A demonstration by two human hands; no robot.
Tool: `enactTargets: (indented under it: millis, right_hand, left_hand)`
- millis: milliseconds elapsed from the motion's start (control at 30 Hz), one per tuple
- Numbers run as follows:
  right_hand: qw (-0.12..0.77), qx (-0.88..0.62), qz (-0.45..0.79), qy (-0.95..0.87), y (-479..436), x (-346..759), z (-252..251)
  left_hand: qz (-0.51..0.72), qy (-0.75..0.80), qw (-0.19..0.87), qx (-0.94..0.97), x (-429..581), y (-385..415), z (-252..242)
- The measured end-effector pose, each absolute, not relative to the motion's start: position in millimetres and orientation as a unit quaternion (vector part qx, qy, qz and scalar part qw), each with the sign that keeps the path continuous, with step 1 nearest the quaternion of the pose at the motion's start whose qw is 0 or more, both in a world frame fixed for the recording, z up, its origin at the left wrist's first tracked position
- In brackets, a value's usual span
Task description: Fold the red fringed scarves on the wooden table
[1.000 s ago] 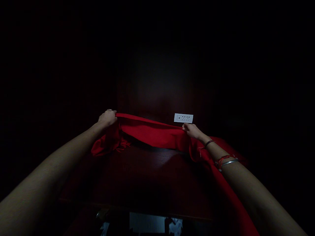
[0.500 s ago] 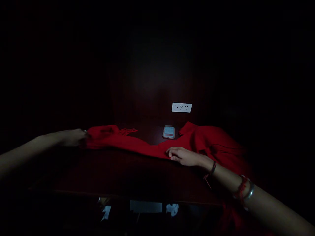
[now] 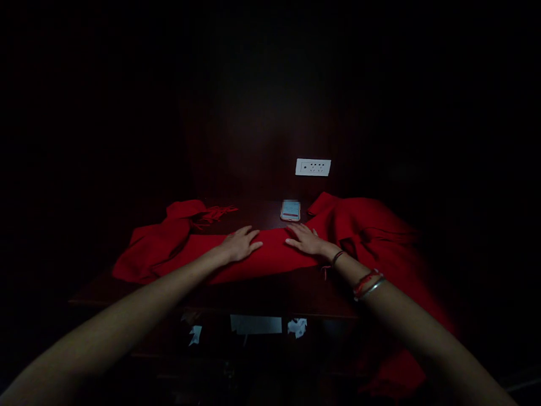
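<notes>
A long red scarf with fringed ends lies across the dark tabletop, its middle stretch spread flat. My left hand rests on that flat stretch, palm down with the fingers apart. Opposite it, my right hand also lies on the cloth, fingers spread and pointing inward. To the left the scarf is bunched in folds, with its fringe toward the back. On the right it heaps up and hangs over the table's side.
A phone with a lit screen lies behind the scarf. A white socket panel is on the wall above it. Pale papers show on a shelf below the tabletop. The surroundings are very dark.
My left hand has come from the scarf's far left end to its middle. My right hand has opened flat on the cloth. The middle stretch is now wider and flatter.
</notes>
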State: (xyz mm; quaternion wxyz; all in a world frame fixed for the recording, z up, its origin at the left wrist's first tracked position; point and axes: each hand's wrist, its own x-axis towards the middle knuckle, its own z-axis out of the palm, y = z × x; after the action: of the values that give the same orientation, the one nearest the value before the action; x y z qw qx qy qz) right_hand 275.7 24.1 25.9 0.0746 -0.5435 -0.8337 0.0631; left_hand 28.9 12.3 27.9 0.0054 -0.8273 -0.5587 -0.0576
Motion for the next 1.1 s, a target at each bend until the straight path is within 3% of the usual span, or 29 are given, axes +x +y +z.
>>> enactTargets:
  millis: [200, 433, 567, 767, 867, 1000, 1100]
  right_hand:
    - [-0.004, -0.575, 0.050, -0.817, 15, 273, -1]
    - [0.020, -0.604, -0.187, -0.774, 23, 330, 54]
    - [0.012, -0.705, -0.159, -0.691, 21, 381, 73]
    - [0.044, -0.747, -0.022, -0.663, 14, 406, 89]
    - [0.057, -0.763, -0.027, -0.644, 15, 398, 98]
    - [0.099, -0.695, -0.097, -0.706, 20, 350, 95]
    - [0.079, -0.593, -0.058, -0.799, 20, 295, 73]
  left_hand:
    - [-0.018, -0.588, -0.037, -0.808, 10, 24, -18]
    - [0.011, -0.567, -0.017, -0.824, -34, 48, -14]
    - [0.008, -0.536, -0.013, -0.844, -51, 62, -15]
    - [0.012, -0.520, -0.028, -0.854, -61, 74, -12]
    - [0.019, -0.517, -0.027, -0.855, -48, 72, -4]
    - [-0.041, -0.510, -0.003, -0.859, -8, 69, 2]
    - [-0.053, -0.513, -0.007, -0.857, 19, 70, -4]
